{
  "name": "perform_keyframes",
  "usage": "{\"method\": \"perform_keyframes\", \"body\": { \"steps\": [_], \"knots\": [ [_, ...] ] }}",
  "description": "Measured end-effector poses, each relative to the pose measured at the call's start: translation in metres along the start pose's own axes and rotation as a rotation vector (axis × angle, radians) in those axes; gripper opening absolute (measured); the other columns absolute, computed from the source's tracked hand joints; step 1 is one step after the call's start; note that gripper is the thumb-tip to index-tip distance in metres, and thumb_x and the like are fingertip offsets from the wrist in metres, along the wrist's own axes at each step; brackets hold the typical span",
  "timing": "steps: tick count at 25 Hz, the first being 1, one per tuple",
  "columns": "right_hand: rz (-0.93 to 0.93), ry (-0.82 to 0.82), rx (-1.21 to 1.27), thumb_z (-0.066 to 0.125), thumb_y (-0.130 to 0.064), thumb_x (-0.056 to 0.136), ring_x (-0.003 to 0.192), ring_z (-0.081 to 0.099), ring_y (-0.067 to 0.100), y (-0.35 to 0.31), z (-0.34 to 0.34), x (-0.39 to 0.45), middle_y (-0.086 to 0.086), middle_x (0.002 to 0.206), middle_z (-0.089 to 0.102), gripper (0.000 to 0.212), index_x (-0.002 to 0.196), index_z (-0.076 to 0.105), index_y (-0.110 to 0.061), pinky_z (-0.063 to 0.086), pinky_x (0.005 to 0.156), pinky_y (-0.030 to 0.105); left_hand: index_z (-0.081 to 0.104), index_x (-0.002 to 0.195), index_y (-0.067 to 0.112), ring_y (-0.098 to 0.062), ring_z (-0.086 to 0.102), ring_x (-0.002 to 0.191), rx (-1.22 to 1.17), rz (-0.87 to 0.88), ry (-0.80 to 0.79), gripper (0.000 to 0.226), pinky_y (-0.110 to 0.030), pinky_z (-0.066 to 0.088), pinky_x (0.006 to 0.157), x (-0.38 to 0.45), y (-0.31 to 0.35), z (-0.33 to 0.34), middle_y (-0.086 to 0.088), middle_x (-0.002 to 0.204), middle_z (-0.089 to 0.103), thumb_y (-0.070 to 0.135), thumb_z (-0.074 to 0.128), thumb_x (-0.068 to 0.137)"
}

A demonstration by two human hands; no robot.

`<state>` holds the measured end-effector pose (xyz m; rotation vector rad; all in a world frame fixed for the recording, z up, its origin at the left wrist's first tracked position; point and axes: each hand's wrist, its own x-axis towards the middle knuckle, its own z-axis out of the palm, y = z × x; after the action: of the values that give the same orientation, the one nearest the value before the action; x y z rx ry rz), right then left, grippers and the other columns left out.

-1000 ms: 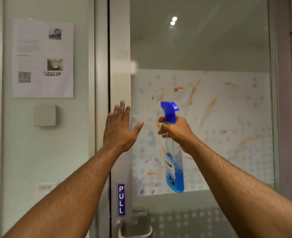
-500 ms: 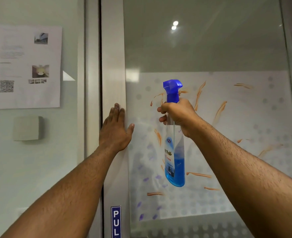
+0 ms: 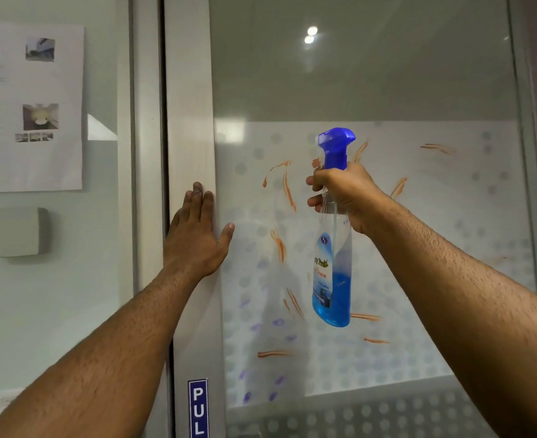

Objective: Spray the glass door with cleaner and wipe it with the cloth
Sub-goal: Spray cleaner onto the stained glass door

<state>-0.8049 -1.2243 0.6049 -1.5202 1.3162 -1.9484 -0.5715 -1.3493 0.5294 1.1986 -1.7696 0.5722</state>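
now the right hand (image 3: 346,197) grips the clear blue-capped spray bottle (image 3: 332,279) before the smeared glass door (image 3: 418,232); the left hand (image 3: 194,238) presses flat, fingers straight, on its grey metal frame (image 3: 191,121).

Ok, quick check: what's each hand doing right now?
Left hand: open, fingers straight, flat against the door frame.
Right hand: closed around the neck of the spray bottle, held up in front of the glass.
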Motion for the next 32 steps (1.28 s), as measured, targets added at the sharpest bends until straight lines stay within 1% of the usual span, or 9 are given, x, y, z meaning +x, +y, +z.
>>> {"method": "perform_keyframes", "body": {
  "steps": [3,6,9,12,16,20,24,29,32],
  "knots": [
    [0.007,0.109,-0.053,0.065,-0.008,0.083,0.070,0.069,0.015,-0.005,-0.031,0.006,0.009,0.095,0.065,0.033,0.114,0.055,-0.006,0.055,0.055,0.025,-0.007,0.158,0.014,-0.018,-0.015,0.152,0.011,-0.012,-0.012,0.083,-0.038,0.000,0.124,0.000,0.004,0.002,-0.002,0.164,-0.021,0.061,0.026,0.098],
    [0.019,0.227,-0.123,0.065,-0.008,0.081,0.076,0.069,0.018,-0.004,-0.069,0.018,0.012,0.098,0.065,0.036,0.116,0.053,-0.005,0.058,0.066,0.030,-0.010,0.157,0.013,-0.019,-0.018,0.151,0.007,-0.024,-0.014,0.085,-0.039,-0.002,0.124,0.001,0.008,0.006,-0.004,0.163,-0.024,0.063,0.025,0.097],
    [0.028,0.303,-0.225,0.067,-0.007,0.079,0.074,0.068,0.018,-0.003,-0.103,0.027,0.012,0.093,0.064,0.039,0.115,0.053,-0.006,0.055,0.062,0.029,-0.012,0.157,0.013,-0.018,-0.021,0.150,0.002,-0.015,0.006,0.087,-0.039,-0.004,0.124,0.002,0.006,0.012,-0.004,0.163,-0.025,0.066,0.023,0.096],
    [0.037,0.366,-0.260,0.064,-0.005,0.080,0.069,0.067,0.018,-0.004,-0.138,0.034,0.012,0.087,0.064,0.030,0.109,0.054,-0.004,0.052,0.057,0.028,-0.015,0.156,0.015,-0.016,-0.024,0.149,0.011,0.006,0.013,0.093,-0.038,-0.007,0.123,0.001,0.000,0.018,-0.002,0.161,-0.028,0.073,0.009,0.088],
    [0.034,0.457,-0.284,0.060,-0.002,0.080,0.067,0.067,0.021,-0.009,-0.184,0.039,0.014,0.084,0.062,0.012,0.090,0.055,-0.003,0.055,0.060,0.031,-0.019,0.154,0.017,-0.014,-0.027,0.147,0.032,0.019,0.026,0.094,-0.038,-0.007,0.123,0.002,-0.006,0.024,0.000,0.159,-0.032,0.077,0.001,0.084],
    [0.065,0.517,-0.360,0.063,-0.003,0.078,0.079,0.070,0.026,-0.005,-0.224,0.038,0.014,0.086,0.064,0.029,0.106,0.056,-0.002,0.055,0.065,0.034,-0.021,0.153,0.019,-0.013,-0.029,0.146,0.025,0.023,0.038,0.094,-0.036,-0.010,0.122,0.001,-0.006,0.029,0.001,0.158,-0.033,0.079,0.002,0.083],
    [0.108,0.534,-0.387,0.062,-0.004,0.082,0.075,0.065,0.022,0.012,-0.242,0.030,0.014,0.090,0.062,0.025,0.106,0.054,0.000,0.051,0.060,0.031,-0.019,0.153,0.019,-0.013,-0.026,0.148,0.031,0.014,0.064,0.094,-0.037,-0.009,0.122,0.002,-0.006,0.031,0.001,0.160,-0.031,0.078,0.004,0.084],
    [0.126,0.534,-0.348,0.065,-0.005,0.081,0.076,0.066,0.023,0.044,-0.236,0.027,0.014,0.090,0.062,0.038,0.116,0.053,0.001,0.052,0.062,0.032,-0.015,0.155,0.017,-0.014,-0.023,0.149,0.032,0.009,0.075,0.094,-0.038,-0.008,0.123,0.001,-0.004,0.031,-0.001,0.161,-0.027,0.078,0.007,0.086],
    [0.126,0.507,-0.364,0.066,-0.005,0.080,0.076,0.066,0.022,0.061,-0.214,0.026,0.015,0.093,0.063,0.038,0.115,0.052,-0.001,0.052,0.060,0.031,-0.016,0.155,0.017,-0.015,-0.023,0.149,0.035,0.006,0.071,0.094,-0.038,-0.008,0.123,0.000,-0.003,0.030,-0.001,0.161,-0.027,0.077,0.007,0.086]
  ]
}}
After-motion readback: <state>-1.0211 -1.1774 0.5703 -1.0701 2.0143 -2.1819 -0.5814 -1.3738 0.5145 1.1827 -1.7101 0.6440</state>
